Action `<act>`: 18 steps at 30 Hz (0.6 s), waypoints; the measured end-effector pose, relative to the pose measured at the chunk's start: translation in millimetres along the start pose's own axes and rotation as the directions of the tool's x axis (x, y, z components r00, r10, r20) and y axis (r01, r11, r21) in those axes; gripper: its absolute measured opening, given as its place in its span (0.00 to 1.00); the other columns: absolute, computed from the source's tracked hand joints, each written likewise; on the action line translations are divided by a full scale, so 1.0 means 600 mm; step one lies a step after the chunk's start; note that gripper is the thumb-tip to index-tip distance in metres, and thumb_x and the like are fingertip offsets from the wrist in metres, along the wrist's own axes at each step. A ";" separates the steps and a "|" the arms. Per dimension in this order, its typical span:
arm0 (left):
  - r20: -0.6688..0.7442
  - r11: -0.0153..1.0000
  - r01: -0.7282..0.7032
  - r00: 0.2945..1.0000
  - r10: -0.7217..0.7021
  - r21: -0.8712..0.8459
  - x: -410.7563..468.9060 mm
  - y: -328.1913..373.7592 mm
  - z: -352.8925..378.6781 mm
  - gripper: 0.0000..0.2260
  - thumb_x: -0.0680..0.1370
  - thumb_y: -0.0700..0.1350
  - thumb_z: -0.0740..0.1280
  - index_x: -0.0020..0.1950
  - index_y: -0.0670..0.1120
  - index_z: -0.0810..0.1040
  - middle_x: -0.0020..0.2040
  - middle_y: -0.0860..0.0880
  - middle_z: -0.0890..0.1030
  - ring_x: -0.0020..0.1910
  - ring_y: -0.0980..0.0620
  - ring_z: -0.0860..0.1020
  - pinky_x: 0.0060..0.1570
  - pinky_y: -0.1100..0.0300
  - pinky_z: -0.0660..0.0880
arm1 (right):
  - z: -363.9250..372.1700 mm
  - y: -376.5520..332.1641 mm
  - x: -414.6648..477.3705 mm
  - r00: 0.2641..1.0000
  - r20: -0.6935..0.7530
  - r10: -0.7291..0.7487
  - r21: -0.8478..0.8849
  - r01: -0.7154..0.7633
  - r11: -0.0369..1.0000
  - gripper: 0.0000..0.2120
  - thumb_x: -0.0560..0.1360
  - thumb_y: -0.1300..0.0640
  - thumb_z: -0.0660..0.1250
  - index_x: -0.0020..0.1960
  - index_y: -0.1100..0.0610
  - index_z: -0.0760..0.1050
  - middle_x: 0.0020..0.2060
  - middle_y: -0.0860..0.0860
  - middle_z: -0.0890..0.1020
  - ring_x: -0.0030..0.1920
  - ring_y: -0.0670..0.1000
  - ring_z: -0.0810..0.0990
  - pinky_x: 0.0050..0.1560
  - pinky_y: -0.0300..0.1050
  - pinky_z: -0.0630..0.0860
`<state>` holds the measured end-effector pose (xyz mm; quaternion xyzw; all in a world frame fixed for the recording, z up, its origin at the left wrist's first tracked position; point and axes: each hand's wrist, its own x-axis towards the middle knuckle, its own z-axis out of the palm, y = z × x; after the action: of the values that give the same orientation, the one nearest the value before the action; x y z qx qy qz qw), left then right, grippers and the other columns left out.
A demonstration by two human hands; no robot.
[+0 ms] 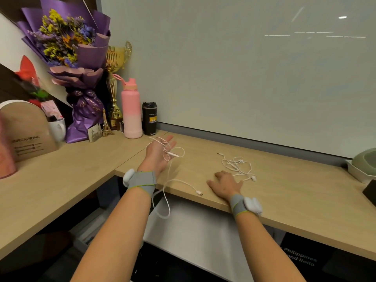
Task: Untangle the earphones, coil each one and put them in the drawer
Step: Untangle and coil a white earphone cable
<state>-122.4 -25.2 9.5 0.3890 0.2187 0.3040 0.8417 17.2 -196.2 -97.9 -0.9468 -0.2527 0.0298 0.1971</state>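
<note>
My left hand (160, 153) is raised palm-up over the desk, with loops of a white earphone cable (173, 153) draped around its spread fingers. The rest of that cable trails down past the desk edge and back up, and its plug end (199, 193) lies on the desk. A second white earphone (237, 165) lies in a loose tangle on the wooden desk (284, 180) to the right. My right hand (224, 185) rests flat on the desk just in front-left of that tangle, holding nothing. A light grey drawer (193, 231) stands pulled out below the desk edge.
A pink bottle (131, 110) and a black tumbler (149, 118) stand at the back corner, with a gold trophy (116, 78), a purple bouquet (77, 64), a white mug (58, 129) and a brown box (26, 129) on the left. A green-white object (362, 165) sits far right.
</note>
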 end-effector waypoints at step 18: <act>0.096 0.485 -0.184 0.975 0.200 0.855 -0.013 0.024 -0.055 0.12 0.73 0.35 0.66 0.52 0.46 0.82 0.48 0.51 0.81 0.41 0.55 0.77 0.39 0.65 0.73 | -0.037 -0.246 -0.082 0.897 -0.055 -0.439 0.754 0.325 0.571 0.14 0.79 0.52 0.60 0.38 0.55 0.78 0.32 0.50 0.80 0.34 0.49 0.78 0.42 0.43 0.74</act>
<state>-152.9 -5.8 2.1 0.7737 0.3026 0.2508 0.4969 -91.3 -111.0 -22.2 -0.6990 -0.4294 0.1527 0.5511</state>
